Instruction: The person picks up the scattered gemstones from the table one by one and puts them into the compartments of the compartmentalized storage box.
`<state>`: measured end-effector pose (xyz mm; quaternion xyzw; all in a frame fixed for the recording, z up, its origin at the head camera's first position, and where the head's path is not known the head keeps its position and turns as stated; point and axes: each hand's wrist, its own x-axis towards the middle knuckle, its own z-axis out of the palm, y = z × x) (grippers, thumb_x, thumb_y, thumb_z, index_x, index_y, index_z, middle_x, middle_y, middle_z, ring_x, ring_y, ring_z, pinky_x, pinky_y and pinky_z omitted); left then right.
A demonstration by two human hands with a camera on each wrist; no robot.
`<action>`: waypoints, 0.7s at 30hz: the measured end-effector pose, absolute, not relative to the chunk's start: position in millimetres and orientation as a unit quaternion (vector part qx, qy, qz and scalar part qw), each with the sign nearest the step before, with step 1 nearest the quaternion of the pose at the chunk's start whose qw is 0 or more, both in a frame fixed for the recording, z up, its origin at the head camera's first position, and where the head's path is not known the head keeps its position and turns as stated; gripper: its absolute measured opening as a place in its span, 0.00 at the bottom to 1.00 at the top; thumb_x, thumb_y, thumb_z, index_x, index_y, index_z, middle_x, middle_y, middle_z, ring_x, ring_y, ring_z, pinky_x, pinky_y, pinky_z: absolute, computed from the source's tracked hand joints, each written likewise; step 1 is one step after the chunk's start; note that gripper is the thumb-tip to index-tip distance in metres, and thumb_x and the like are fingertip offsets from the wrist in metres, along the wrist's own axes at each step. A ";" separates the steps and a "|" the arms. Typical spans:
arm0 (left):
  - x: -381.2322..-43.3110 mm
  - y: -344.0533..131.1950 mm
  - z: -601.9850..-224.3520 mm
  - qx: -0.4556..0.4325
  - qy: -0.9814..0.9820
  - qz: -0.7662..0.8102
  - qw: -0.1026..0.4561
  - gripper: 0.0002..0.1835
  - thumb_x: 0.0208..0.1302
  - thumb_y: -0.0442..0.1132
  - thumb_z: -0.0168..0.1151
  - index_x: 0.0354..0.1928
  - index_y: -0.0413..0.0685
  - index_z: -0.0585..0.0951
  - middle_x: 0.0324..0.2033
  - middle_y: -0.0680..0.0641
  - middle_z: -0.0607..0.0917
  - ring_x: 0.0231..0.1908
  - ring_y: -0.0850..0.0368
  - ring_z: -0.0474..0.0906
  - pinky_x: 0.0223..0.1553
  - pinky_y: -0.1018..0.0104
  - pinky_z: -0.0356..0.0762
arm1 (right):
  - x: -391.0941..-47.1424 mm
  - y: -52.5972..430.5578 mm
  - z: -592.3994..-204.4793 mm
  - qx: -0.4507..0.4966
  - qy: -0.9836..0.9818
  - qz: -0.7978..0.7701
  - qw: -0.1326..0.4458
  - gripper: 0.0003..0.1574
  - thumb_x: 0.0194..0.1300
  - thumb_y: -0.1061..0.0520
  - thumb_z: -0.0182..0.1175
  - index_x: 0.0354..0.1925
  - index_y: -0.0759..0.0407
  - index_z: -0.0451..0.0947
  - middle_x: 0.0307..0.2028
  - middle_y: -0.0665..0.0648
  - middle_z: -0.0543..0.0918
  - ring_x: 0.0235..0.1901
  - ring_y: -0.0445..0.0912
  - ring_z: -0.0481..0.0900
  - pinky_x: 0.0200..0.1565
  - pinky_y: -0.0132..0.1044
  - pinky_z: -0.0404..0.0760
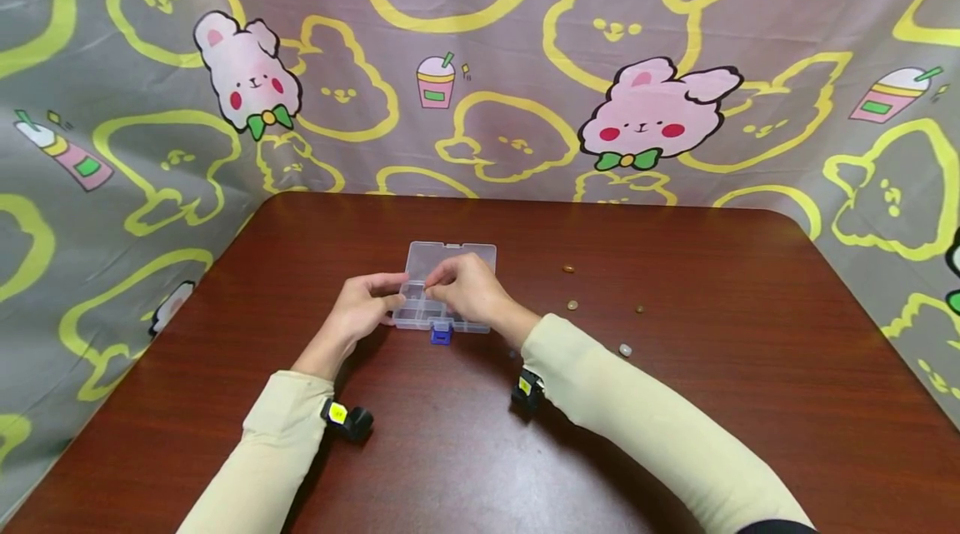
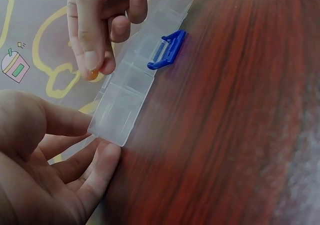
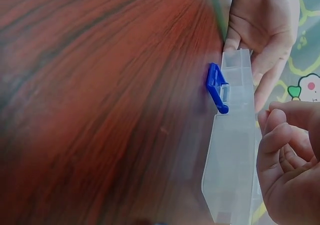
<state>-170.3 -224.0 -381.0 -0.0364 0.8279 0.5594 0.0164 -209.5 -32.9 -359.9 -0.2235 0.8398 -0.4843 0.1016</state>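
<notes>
A clear plastic compartment box (image 1: 431, 306) lies on the table with its lid (image 1: 427, 255) raised at the back and a blue latch (image 1: 441, 334) hanging at the front. My left hand (image 1: 358, 306) holds the box's left end between thumb and fingers, as the left wrist view shows. Above the left compartments, my right hand (image 1: 468, 288) pinches a small orange stone (image 2: 94, 74) between thumb and fingertip. In the right wrist view, only a sliver of that stone shows at the fingertips. Part of the box lies hidden under the right hand in the head view.
To the right of the box, several small stones lie scattered on the brown table (image 1: 420, 451): an amber one (image 1: 568, 268), a pale one (image 1: 572, 305), a small brown one (image 1: 640, 309) and a whitish one (image 1: 626, 350). A patterned cloth (image 1: 510, 42) hangs behind the table.
</notes>
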 end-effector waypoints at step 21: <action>-170.7 -224.2 -382.4 -0.034 0.823 0.567 0.015 0.20 0.65 0.25 0.60 0.60 0.31 0.79 0.53 0.31 0.82 0.38 0.53 0.80 0.30 0.65 0.84 | -213.3 -53.8 -359.3 -0.229 0.849 -0.468 0.093 0.03 0.63 0.62 0.69 0.37 0.61 0.87 0.25 0.49 0.86 0.17 0.40 0.77 0.22 0.31 0.78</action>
